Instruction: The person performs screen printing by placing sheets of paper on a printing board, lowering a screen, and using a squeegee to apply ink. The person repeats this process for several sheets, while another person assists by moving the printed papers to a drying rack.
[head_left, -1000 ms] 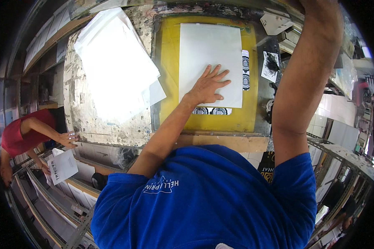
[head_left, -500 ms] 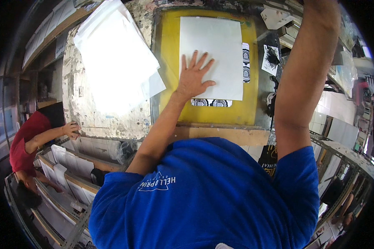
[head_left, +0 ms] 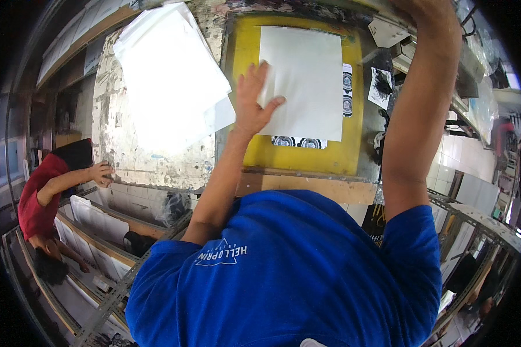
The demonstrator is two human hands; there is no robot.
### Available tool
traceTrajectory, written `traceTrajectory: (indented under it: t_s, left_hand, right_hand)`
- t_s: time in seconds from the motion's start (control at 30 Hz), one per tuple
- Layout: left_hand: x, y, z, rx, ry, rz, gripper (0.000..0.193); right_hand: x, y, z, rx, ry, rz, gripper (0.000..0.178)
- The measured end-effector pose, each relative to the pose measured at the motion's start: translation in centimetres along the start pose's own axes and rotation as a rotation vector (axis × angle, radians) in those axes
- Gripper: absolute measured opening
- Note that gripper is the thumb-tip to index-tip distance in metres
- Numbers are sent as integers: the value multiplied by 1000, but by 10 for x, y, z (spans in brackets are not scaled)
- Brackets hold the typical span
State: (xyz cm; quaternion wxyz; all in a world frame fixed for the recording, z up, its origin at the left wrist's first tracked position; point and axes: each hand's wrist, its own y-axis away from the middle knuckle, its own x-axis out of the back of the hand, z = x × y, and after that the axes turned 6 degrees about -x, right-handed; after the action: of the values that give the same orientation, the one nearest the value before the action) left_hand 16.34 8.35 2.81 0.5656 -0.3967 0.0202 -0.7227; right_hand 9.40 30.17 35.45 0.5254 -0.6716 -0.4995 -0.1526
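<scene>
A white sheet of paper (head_left: 307,75) lies on a yellow screen-printing frame (head_left: 255,159) at the top middle. My left hand (head_left: 252,104) is at the sheet's left edge, its thumb spread out over the paper. The other fingers point up and are slightly blurred; I see nothing held in them. Black-and-white printed pieces (head_left: 347,89) stick out from under the sheet at its right side and lower edge. My right forearm (head_left: 425,110) reaches up past the upper right edge of the picture, and the hand itself is out of sight.
A pile of white sheets (head_left: 168,81) lies on the paint-stained table (head_left: 113,133) to the left. A small black-smeared card (head_left: 380,87) is right of the frame. At far left, a person in red (head_left: 43,191) rests a hand by the table's edge. Shelves stand along both sides.
My left hand has shifted left from lying spread on the sheet to the sheet's left edge. The whole view has shifted slightly. My right arm stays raised.
</scene>
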Motion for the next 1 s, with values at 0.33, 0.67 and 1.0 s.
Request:
traceTrajectory:
  t_s: [0.33, 0.67, 1.0]
  left_hand:
    - [82, 10, 82, 228, 903, 624, 122]
    - [-18, 20, 13, -131, -190, -117, 57]
    - [-52, 38, 5, -87, -375, -270, 56]
  right_hand:
    - [-33, 163, -14, 147, 157, 10, 54]
    - [-3, 90, -27, 194, 29, 43, 47]
    - [-3, 71, -22, 223, -155, 47, 44]
